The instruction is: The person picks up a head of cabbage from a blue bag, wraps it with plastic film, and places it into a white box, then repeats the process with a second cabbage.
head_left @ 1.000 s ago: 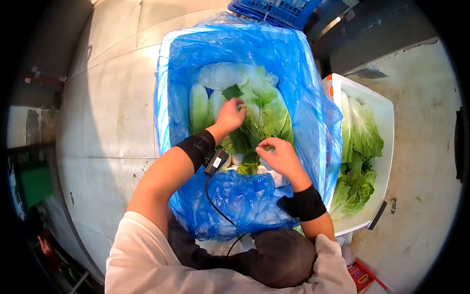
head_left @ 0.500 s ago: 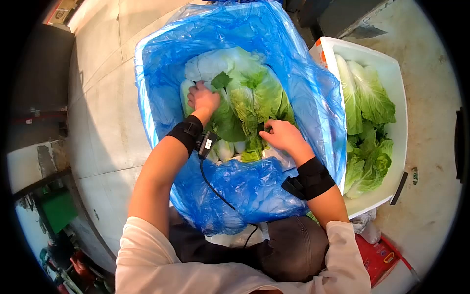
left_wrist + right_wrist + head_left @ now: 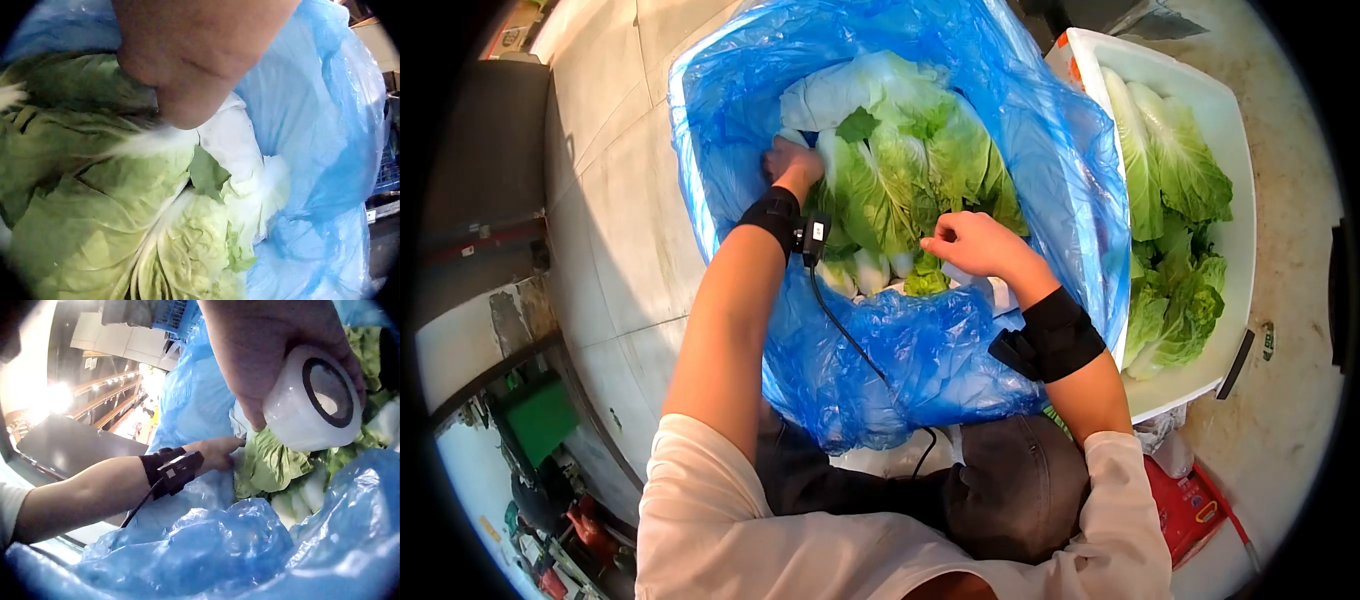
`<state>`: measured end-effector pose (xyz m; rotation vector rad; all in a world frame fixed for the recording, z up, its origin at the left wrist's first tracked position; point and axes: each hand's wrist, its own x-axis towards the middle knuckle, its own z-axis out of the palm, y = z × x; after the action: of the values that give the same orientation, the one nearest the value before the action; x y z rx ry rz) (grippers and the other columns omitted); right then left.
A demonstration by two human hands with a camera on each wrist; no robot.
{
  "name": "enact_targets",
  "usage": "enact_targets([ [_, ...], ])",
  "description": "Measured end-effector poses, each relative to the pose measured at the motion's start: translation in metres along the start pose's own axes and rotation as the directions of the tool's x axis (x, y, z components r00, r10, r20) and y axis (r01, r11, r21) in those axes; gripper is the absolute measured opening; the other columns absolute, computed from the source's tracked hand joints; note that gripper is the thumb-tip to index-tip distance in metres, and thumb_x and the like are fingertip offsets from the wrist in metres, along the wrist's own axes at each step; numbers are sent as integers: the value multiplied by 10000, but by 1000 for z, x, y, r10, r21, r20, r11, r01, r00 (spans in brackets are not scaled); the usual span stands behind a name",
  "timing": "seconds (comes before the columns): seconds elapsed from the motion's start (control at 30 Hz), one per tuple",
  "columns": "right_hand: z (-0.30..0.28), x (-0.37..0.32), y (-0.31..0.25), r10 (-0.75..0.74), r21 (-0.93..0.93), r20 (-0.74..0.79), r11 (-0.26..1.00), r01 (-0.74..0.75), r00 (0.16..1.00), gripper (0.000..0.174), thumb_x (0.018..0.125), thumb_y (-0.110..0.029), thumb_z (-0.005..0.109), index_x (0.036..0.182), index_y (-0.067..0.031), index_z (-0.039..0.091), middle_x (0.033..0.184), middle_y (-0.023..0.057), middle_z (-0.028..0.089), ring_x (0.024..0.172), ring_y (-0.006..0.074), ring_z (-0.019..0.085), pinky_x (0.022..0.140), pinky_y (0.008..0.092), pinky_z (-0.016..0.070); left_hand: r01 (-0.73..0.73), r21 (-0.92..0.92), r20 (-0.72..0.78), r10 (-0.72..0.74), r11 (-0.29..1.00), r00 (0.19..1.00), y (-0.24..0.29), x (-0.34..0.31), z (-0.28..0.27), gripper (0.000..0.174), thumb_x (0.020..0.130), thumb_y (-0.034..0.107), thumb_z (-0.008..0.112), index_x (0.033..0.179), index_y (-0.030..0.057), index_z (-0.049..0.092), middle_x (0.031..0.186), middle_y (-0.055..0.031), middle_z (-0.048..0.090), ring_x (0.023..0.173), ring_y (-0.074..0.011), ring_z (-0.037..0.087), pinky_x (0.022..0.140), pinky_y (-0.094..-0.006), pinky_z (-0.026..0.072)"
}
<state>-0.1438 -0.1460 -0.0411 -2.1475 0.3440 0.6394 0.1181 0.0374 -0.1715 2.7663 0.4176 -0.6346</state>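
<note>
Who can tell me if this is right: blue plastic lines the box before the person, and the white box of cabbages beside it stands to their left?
Wrong side: the white box of cabbages stands to the person's right, the head view shows. Blue plastic does line the other box.

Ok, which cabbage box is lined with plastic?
The box in front; blue plastic covers its walls, while the right-hand box shows bare white walls.

Red printed package noted on the floor at lower right, crumpled clear plastic just beside it. Green panel observed at lower left. Blue crate (latticed, partly cut off) recorded in the right wrist view.
</note>
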Motion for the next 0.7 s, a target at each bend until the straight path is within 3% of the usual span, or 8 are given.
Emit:
enact_targets([
  [0.07, 0, -1, 1, 2, -27, 39, 1000, -1, 999, 409, 936, -403, 691, 920, 6, 692, 847, 182, 710, 791, 338, 686, 710, 430, 522, 2, 52, -14, -1, 999, 1000, -1, 24, 12, 908, 840, 464, 744, 1530, 65, 310, 1526, -240, 406, 1407, -452, 390, 1154, -517, 366],
  [0.13, 2, -1, 4, 5, -26, 47, 1000, -4, 999, 414, 928, -414, 691, 914, 0, 691, 838, 188, 706, 795, 353, 682, 716, 439, 525, -39, 113, -15, 41, 993, 999, -6, 26, 12, 865, 865, 471, 715, 1525, 66, 329, 1531, -231, 418, 1420, -453, 371, 1160, -534, 344],
  [0.23, 2, -1, 3, 0, -7, 35, 1000, 0, 999, 417, 923, -421, 688, 909, -5, 688, 837, 193, 704, 804, 369, 681, 726, 449, 528, -339, 197, -23, 350, 920, 936, -12, 38, 1, 805, 897, 481, 669, 1486, 14, 382, 1558, -232, 395, 1464, -461, 295, 1198, -554, 259],
  [0.27, 2, -1, 1, -9, 6, 22, 1000, 9, 1000, 414, 926, -417, 686, 910, -3, 686, 844, 193, 705, 808, 370, 682, 730, 449, 529, -338, 198, -22, 349, 920, 937, -10, 40, 0, 805, 897, 481, 669, 1486, 14, 382, 1558, -232, 395, 1464, -461, 295, 1198, -554, 259],
  [0.37, -1, -2, -2, -28, 0, 31, 1000, 28, 999, 410, 926, -413, 686, 920, -3, 686, 850, 196, 706, 814, 375, 684, 735, 452, 530, -305, 277, 87, 292, 911, 952, -3, 34, -13, 875, 862, 511, 701, 1472, -18, 364, 1537, -245, 408, 1420, -472, 377, 1164, -537, 333],
  [0.43, -3, -1, -2, -39, 0, 26, 999, 39, 999, 399, 935, -394, 685, 939, 5, 686, 864, 192, 713, 819, 361, 690, 741, 439, 531, -450, 217, 100, 439, 866, 893, -6, 43, -22, 939, 796, 512, 784, 1452, -17, 372, 1503, -275, 420, 1348, -473, 479, 1112, -506, 423],
  [0.6, -2, -4, 1, -80, -14, -8, 997, 79, 997, 385, 942, -377, 683, 967, 8, 688, 891, 192, 723, 837, 358, 699, 755, 432, 538, -317, 147, -18, 323, 937, 946, 10, 29, -30, 1048, 661, 473, 912, 1428, -20, 394, 1463, -326, 421, 1292, -450, 540, 1080, -470, 479],
  [0.7, -1, -3, 3, -83, -30, -16, 996, 83, 996, 387, 939, -380, 681, 980, 5, 689, 901, 196, 726, 842, 364, 700, 754, 436, 539, -288, 275, -18, 305, 917, 952, 20, 8, -55, 1096, 644, 496, 916, 1442, -29, 380, 1476, -315, 409, 1303, -444, 529, 1061, -468, 493],
])
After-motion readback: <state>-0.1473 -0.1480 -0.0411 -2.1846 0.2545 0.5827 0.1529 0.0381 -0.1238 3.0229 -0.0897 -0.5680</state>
